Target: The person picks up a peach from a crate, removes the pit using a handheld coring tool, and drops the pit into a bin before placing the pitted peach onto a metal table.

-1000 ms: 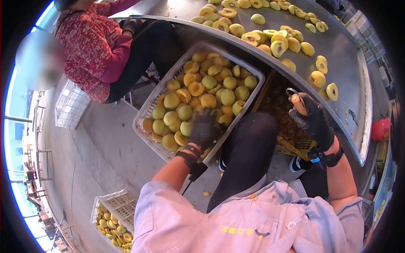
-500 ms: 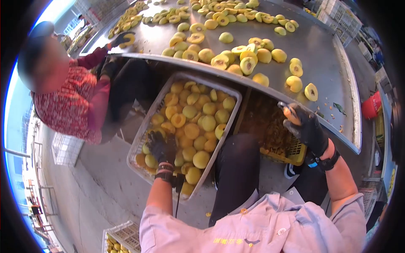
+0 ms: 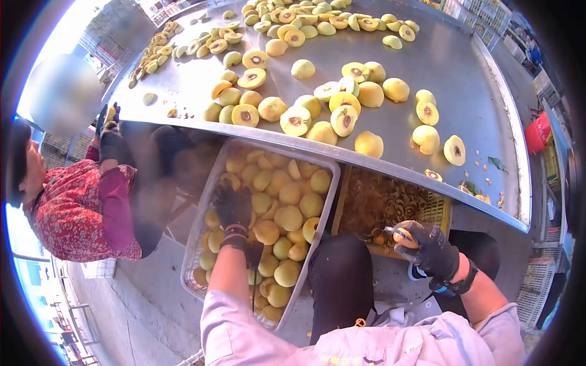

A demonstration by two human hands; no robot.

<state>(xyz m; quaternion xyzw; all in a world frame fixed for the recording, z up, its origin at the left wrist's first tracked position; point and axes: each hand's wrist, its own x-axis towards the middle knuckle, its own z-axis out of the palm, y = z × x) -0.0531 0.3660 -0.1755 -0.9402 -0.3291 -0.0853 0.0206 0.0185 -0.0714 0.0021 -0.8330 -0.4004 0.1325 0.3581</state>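
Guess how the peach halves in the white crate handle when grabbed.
Peach halves have a rounded side, so they would probably roll or shift in the heaped crate. The cut flesh is likely slippery for the gloved left hand. The ripe-looking flesh probably bruises if squeezed.

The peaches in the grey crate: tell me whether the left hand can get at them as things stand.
Likely yes. The gloved left hand is down among the peaches in the open crate, with nothing between. The right hand grips a tool elsewhere.
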